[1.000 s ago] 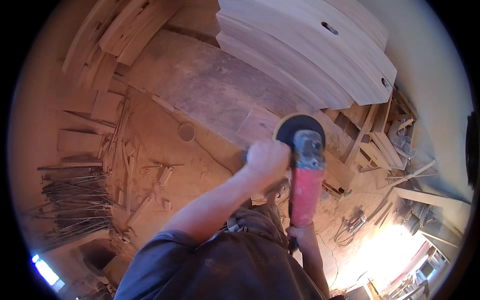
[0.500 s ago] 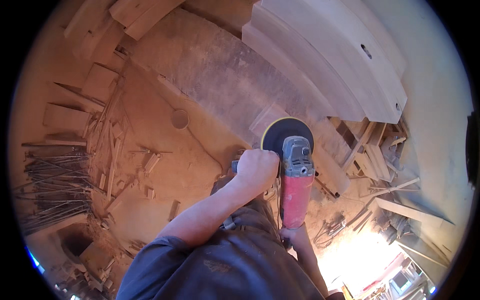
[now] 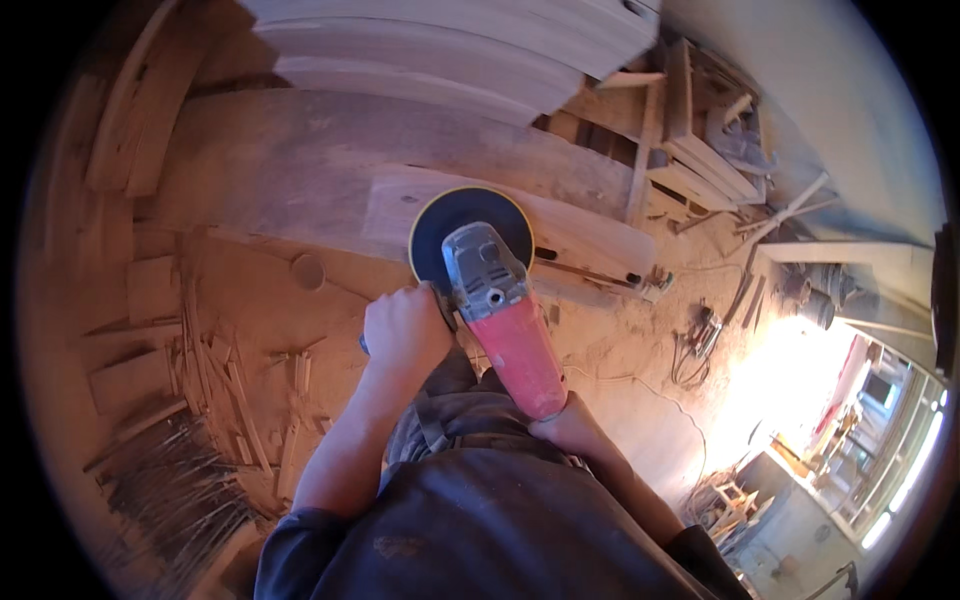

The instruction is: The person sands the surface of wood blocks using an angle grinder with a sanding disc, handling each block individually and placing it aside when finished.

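A red and grey disc sander (image 3: 515, 355) is in front of my body, with its round dark pad (image 3: 437, 228) edged in yellow. My left hand (image 3: 405, 325) is closed around the side handle, whose blue-grey end shows by the fingers. At the rear end of the red body, my right hand (image 3: 568, 425) grips the tool, its fingers partly hidden. Under and beside the pad lies a pale wooden board (image 3: 590, 237) with dark slots. Whether the pad touches that board I cannot tell. The board rests on a long dusty bench (image 3: 300, 150).
Large pale wooden panels (image 3: 420, 60) lie beyond the bench. Wood offcuts (image 3: 700, 170) are piled at the far right, and a cable (image 3: 690, 365) lies on the sawdust-covered floor. Thin rods (image 3: 180, 500) and scrap sticks lie at left, near a round container (image 3: 308, 271).
My view has turned, so the bench now runs more nearly across it. The sander has shifted left in view and tilted, its pad now overlapping the slotted board. Both hands keep their hold.
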`<control>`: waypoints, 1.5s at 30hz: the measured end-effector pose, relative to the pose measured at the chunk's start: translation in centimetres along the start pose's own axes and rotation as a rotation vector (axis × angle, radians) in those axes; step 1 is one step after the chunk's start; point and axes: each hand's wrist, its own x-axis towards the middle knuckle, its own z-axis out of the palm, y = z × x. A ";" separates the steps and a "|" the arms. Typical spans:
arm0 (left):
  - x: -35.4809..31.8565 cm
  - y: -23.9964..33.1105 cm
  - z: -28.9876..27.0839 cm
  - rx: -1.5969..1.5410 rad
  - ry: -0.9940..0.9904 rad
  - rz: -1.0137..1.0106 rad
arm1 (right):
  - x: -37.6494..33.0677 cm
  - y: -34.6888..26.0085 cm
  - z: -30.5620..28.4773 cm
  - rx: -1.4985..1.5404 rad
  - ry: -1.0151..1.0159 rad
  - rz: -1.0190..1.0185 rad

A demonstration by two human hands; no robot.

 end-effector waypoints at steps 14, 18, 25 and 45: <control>-1.8 20.6 9.0 -0.067 -0.043 0.414 | -7.3 19.0 -7.3 0.439 0.265 0.138; -1.6 19.8 8.3 0.034 -0.128 0.284 | -6.8 17.2 -8.1 0.221 0.263 0.110; -0.6 13.3 3.9 0.176 -0.063 -0.030 | -3.4 7.8 -9.0 0.035 0.063 -0.082; 7.8 23.3 4.4 0.102 -0.093 0.395 | -2.6 10.0 -12.2 0.406 0.251 0.097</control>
